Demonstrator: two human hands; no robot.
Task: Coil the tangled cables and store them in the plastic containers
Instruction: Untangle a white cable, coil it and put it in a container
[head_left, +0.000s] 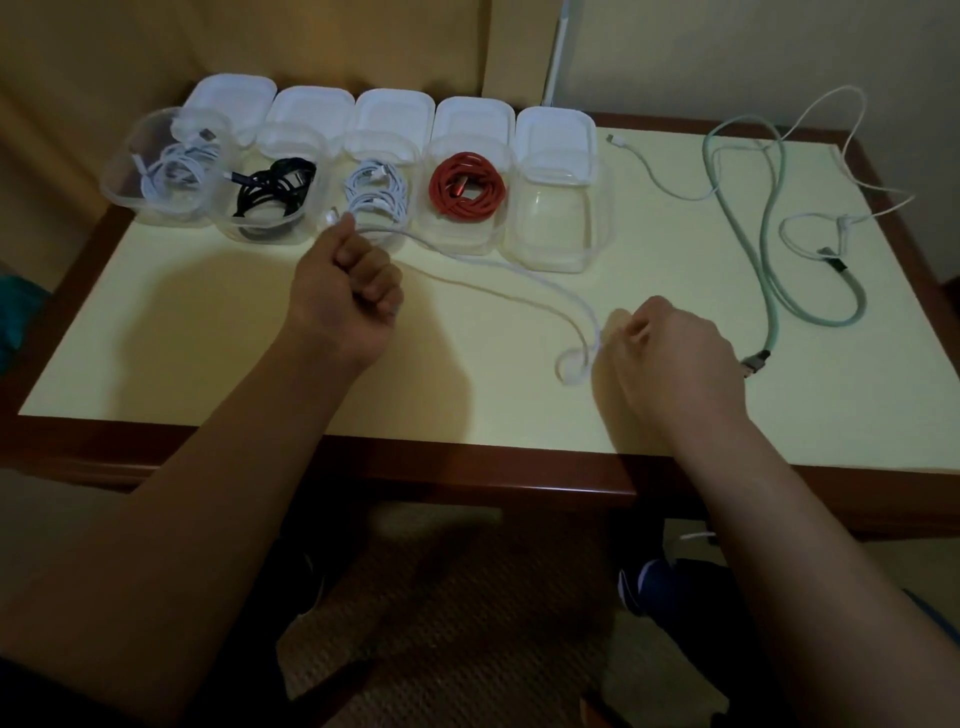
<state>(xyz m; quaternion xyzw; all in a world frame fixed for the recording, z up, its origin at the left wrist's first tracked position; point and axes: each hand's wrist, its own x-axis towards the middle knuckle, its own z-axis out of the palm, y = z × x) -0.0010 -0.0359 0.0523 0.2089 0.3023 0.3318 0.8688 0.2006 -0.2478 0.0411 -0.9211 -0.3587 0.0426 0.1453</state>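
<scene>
Five clear plastic containers stand in a row along the far left of the table (208, 338), and behind them lie five white lids (231, 96), one behind each. Four containers hold a coiled cable: the first container (156, 171) has a white coil, the second container (270, 202) a black cable (275, 187), the third container (379, 192) another white coil, and the fourth container (467, 192) a red cable (467, 182). The fifth container (558, 218), at the right end of the row, holds nothing. The left hand (348, 296) is clenched around one end of a loose white cable (519, 270), whose plug end sticks out above the fist just in front of the third container. From there the cable runs across the tabletop, past the front of the fourth and fifth containers, and curls into a small loop beside the right hand (670, 353). The right hand pinches the cable near that loop with its fingers curled. Further right, two more cables lie uncoiled and partly crossing each other: a pale green cable (769, 249) with a metal plug near the right wrist, and a thin white cable (852, 156) looping toward the far right edge. So seven cables show in all: four stored, one held, two loose.
</scene>
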